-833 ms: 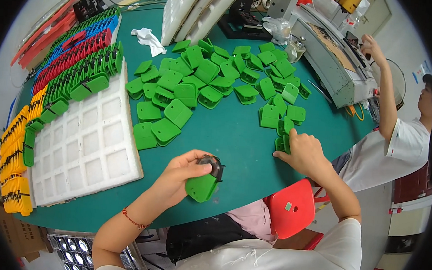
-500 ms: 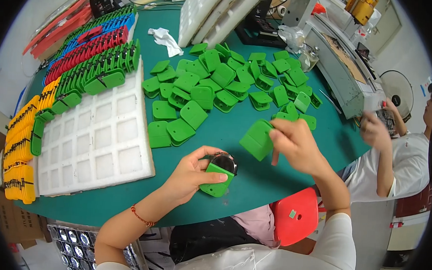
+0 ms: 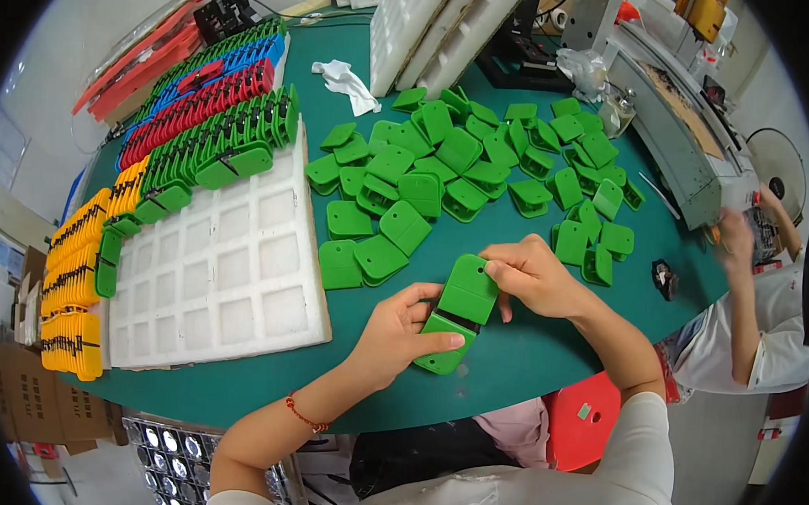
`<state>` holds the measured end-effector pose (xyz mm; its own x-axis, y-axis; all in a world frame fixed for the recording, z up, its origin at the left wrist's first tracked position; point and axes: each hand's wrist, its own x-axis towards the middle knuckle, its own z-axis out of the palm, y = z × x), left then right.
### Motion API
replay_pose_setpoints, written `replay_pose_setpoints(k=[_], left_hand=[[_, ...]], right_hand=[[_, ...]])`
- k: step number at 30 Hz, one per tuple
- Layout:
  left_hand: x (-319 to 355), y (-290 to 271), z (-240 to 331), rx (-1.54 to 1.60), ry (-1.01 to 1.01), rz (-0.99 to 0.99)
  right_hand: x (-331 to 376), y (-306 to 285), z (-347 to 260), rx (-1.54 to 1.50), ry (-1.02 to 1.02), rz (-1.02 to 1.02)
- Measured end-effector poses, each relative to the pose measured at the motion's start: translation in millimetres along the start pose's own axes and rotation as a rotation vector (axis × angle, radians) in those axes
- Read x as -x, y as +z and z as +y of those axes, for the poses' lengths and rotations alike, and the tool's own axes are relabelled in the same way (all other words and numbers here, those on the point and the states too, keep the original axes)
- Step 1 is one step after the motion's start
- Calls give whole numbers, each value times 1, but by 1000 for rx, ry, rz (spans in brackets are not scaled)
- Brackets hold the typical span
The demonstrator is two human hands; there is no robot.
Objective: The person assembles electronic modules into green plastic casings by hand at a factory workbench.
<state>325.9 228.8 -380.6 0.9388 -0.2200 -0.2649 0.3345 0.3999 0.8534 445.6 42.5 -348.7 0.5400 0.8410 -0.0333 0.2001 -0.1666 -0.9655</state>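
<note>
Hands meet near the worktop's front edge, left hand (image 3: 400,330) clamped on the lower green shell (image 3: 438,346), right hand (image 3: 536,276) gripping the upper green shell (image 3: 469,290); edges should line up squarely before pressing.

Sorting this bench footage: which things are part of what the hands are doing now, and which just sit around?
In hand:
- left hand holding lower green plastic shell
- right hand pressing upper green plastic shell onto it
- loose green shells pile, the likely supply

Lying about:
- white foam tray
- white rag
- rows of finished clips
- small black part
</note>
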Motion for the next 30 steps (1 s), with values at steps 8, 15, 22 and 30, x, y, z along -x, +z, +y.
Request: replay_pose_setpoints(k=[8,15,22,30], left_hand=[[-6,3,0,-62,30,29],[-1,-5,1,-90,85,30],[20,-10,38,-275,330,133],[125,-157,149,-1391,664,1216]], right_hand=[[2,5,8,-47,-23,79],[-7,12,6,-55,-23,55],[4,33,31,-290,-231,159],[-3,29,32,-209,-236,165]])
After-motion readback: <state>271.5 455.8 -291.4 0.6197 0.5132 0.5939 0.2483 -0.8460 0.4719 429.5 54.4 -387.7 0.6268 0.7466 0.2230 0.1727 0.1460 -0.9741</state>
